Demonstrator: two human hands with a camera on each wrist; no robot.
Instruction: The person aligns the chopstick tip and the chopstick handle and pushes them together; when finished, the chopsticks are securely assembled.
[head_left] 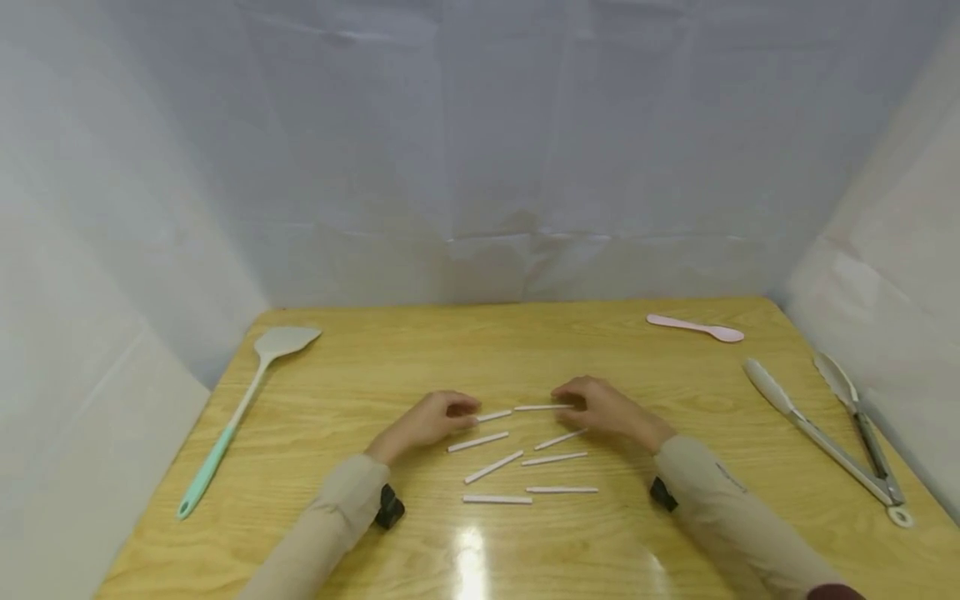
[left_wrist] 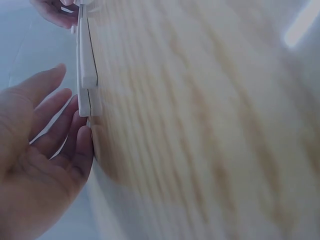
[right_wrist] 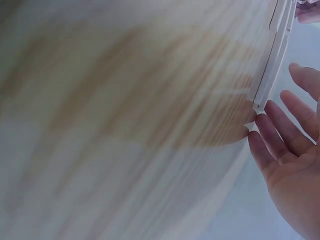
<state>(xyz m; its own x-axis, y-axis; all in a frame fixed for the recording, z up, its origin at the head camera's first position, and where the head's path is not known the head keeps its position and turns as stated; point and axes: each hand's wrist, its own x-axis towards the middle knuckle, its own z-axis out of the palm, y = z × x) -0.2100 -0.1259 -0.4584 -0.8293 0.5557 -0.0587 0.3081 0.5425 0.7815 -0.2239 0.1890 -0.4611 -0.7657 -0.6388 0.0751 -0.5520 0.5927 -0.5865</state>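
Several thin white sticks lie in two loose columns on the wooden table, among them a near left stick (head_left: 497, 500) and a near right stick (head_left: 562, 490). My left hand (head_left: 431, 419) rests at the outer end of the far left stick (head_left: 495, 415), its fingers loosely bent. Around the outer ends of the far right stick (head_left: 542, 407) and a slanted stick (head_left: 557, 440) is my right hand (head_left: 603, 411), which partly hides them. In the wrist views, the left hand (left_wrist: 45, 145) and right hand (right_wrist: 295, 135) show relaxed, spread fingers by the stick ends, with nothing gripped.
A spatula (head_left: 247, 400) with a mint handle lies at the left of the table (head_left: 360, 350). Toward the back right is a pink spoon (head_left: 697, 327). Metal tongs (head_left: 832, 446) lie spread along the right side. Pale sheeting (head_left: 487, 150) surrounds the table.
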